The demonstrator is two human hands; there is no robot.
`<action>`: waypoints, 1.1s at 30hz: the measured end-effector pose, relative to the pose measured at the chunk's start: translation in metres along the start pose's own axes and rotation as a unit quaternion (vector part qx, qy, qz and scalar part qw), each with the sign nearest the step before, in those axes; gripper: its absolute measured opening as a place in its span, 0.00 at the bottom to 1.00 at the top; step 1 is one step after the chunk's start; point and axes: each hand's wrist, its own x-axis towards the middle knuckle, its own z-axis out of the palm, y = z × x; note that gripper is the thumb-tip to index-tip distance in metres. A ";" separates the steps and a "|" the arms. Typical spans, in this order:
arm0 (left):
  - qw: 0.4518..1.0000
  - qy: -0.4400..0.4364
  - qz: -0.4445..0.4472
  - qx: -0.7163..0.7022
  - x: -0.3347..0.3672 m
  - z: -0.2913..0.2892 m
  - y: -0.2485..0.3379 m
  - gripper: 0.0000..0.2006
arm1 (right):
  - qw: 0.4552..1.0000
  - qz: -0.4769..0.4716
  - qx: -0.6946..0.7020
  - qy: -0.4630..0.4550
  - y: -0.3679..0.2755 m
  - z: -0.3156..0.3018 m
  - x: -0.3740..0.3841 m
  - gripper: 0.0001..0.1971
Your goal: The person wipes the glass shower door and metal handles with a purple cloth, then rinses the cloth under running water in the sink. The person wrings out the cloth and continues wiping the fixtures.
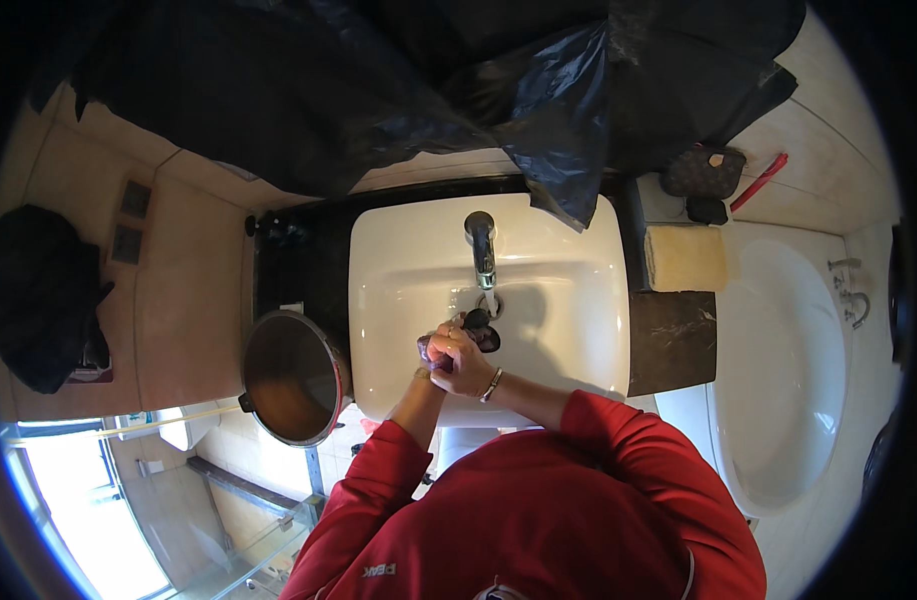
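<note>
Over the front part of a white sink [398,240], my two hands are close together. My right hand [463,370], with a bracelet at its wrist, is curled against my left hand [431,352]. Both are closed around a dark purplish object [486,338] whose rounded ends stick out beyond the fingers; its kind cannot be made out. My left hand is partly covered by the right. A chrome faucet [483,250] stands at the back of the sink, and a thin stream of water falls from it beside the drain, just beyond the object.
Left of the sink stands a deep round pot [294,375] with a brown inside. Black plastic sheeting [558,110] hangs over the sink's back edge. On the right are a yellow cloth [684,257], a brown pouch [702,172] and a white bathtub [778,360].
</note>
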 end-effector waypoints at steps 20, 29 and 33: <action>0.897 0.394 -0.055 0.195 -0.024 0.014 0.026 0.20 | 0.839 0.237 -0.479 0.100 0.099 -0.065 -0.020 0.10; 0.995 0.041 0.036 0.088 0.009 -0.055 0.015 0.15 | 0.979 0.168 0.113 0.024 0.011 0.007 0.004 0.08; 0.991 0.099 0.013 0.085 0.006 -0.121 0.001 0.15 | 0.998 0.044 0.016 0.049 0.003 0.009 0.004 0.10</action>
